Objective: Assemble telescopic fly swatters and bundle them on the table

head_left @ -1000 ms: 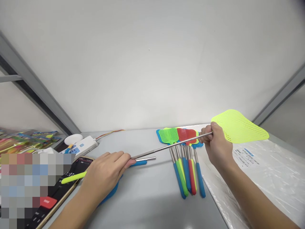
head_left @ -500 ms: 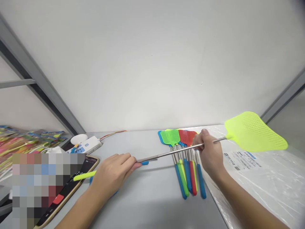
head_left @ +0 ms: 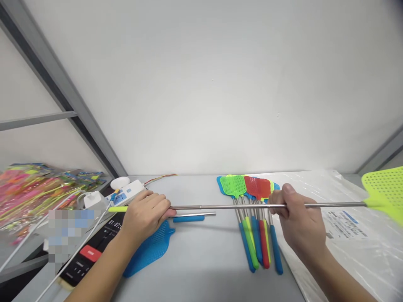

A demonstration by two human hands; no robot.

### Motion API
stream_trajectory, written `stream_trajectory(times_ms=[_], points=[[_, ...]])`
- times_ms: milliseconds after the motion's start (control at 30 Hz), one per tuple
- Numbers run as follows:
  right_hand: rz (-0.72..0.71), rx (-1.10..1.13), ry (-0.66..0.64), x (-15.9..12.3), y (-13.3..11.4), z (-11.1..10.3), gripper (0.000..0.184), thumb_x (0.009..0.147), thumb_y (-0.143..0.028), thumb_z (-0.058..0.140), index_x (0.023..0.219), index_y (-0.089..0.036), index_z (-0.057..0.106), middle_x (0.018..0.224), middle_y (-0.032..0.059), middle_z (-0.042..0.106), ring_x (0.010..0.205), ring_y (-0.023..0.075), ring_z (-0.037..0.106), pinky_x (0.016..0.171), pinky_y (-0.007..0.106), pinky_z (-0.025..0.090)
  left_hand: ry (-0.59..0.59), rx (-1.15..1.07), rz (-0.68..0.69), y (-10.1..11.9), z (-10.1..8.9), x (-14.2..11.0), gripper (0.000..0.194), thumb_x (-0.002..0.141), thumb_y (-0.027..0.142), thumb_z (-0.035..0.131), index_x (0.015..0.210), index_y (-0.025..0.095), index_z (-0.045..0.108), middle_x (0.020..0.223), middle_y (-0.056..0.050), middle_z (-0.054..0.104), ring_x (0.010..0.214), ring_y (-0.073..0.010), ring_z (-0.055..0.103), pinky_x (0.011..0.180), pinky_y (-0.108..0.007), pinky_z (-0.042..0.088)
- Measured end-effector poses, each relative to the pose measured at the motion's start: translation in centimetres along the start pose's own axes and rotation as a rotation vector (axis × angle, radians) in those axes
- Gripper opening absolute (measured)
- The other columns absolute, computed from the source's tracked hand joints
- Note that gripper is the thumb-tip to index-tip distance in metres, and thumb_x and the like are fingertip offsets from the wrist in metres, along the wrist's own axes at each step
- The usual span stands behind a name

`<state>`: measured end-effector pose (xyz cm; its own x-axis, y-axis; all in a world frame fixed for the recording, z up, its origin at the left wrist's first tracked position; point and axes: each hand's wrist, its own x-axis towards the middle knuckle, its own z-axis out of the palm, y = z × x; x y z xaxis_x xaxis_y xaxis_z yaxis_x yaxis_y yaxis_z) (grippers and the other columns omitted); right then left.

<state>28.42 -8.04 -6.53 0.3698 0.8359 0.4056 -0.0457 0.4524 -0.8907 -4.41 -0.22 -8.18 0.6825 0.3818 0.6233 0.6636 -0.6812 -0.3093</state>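
A yellow fly swatter (head_left: pixel 382 193) with a telescopic metal rod is stretched level across the view, its head cut off by the right edge. My left hand (head_left: pixel 147 214) is closed round its left part, with the yellow handle end sticking out beyond. Further along, my right hand (head_left: pixel 296 218) has its fingers wrapped round the rod. Below my left hand lies a blue swatter head (head_left: pixel 154 243), partly covered by my wrist. Beside it is a blue handle (head_left: pixel 189 218) with a metal rod. Behind the rod, several swatters (head_left: pixel 233 184) in green, red, blue and yellow lie bunched together.
A phone (head_left: pixel 91 253) lies at the left by a white power strip (head_left: pixel 130 191) with cables. Packaged colourful items (head_left: pixel 47 188) are heaped at the far left. Clear plastic sheeting (head_left: pixel 346 260) with a label covers the right side. A pale wall (head_left: pixel 208 105) stands behind the grey table (head_left: pixel 195 277).
My right hand has moved rightward, and more of the metal rod shows between my hands. The rod is now level, and the yellow head has shifted right, partly out of view.
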Motion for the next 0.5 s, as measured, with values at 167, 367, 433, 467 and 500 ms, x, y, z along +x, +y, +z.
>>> stream_trajectory(times_ms=[167, 367, 433, 467, 500], points=[[0.074, 0.029, 0.127, 1.5, 0.4, -0.6, 0.053, 0.089, -0.046, 0.057, 0.047, -0.022, 0.036, 0.05, -0.0031, 0.031, 0.053, 0.0136, 0.038, 0.053, 0.03, 0.033, -0.089, 0.0, -0.026, 0.2, 0.5, 0.1, 0.037, 0.099, 0.035, 0.038, 0.069, 0.02, 0.052, 0.062, 0.001, 0.054, 0.058, -0.0148, 0.048, 0.078, -0.033, 0.038], [0.118, 0.167, 0.35, 3.9, 1.1, -1.8, 0.051, 0.091, -0.044, 0.053, 0.051, -0.021, 0.031, 0.051, -0.0065, 0.025, 0.048, 0.0103, 0.028, 0.049, 0.027, 0.033, -0.159, 0.001, -0.164, -0.4, 0.7, -0.1, 0.036, 0.097, 0.043, 0.042, 0.073, 0.02, 0.054, 0.065, 0.0, 0.059, 0.064, -0.0178, 0.055, 0.068, -0.031, 0.036], [0.115, 0.15, 0.357, 4.2, 1.9, -1.9, 0.05, 0.091, -0.045, 0.052, 0.052, -0.022, 0.032, 0.051, -0.0064, 0.027, 0.049, 0.0104, 0.029, 0.049, 0.026, 0.034, -0.164, 0.015, -0.191, -0.3, 0.6, -0.1, 0.038, 0.097, 0.045, 0.042, 0.07, 0.02, 0.054, 0.062, 0.001, 0.058, 0.06, -0.0176, 0.054, 0.064, -0.029, 0.034], [0.118, 0.142, 0.36, 4.3, 2.2, -1.9, 0.049, 0.091, -0.044, 0.051, 0.052, -0.022, 0.031, 0.051, -0.0064, 0.028, 0.048, 0.0105, 0.03, 0.048, 0.026, 0.033, -0.165, 0.03, -0.2, -0.1, 0.6, -0.1, 0.04, 0.097, 0.045, 0.041, 0.069, 0.02, 0.054, 0.06, 0.001, 0.057, 0.058, -0.0173, 0.053, 0.061, -0.029, 0.033], [0.121, 0.136, 0.366, 4.2, 2.6, -1.8, 0.048, 0.091, -0.044, 0.05, 0.053, -0.022, 0.031, 0.051, -0.0065, 0.028, 0.048, 0.0105, 0.03, 0.047, 0.026, 0.032, -0.166, 0.047, -0.208, 0.2, 0.6, -0.1, 0.041, 0.097, 0.046, 0.041, 0.067, 0.021, 0.053, 0.058, 0.001, 0.056, 0.056, -0.0171, 0.053, 0.059, -0.028, 0.031]])
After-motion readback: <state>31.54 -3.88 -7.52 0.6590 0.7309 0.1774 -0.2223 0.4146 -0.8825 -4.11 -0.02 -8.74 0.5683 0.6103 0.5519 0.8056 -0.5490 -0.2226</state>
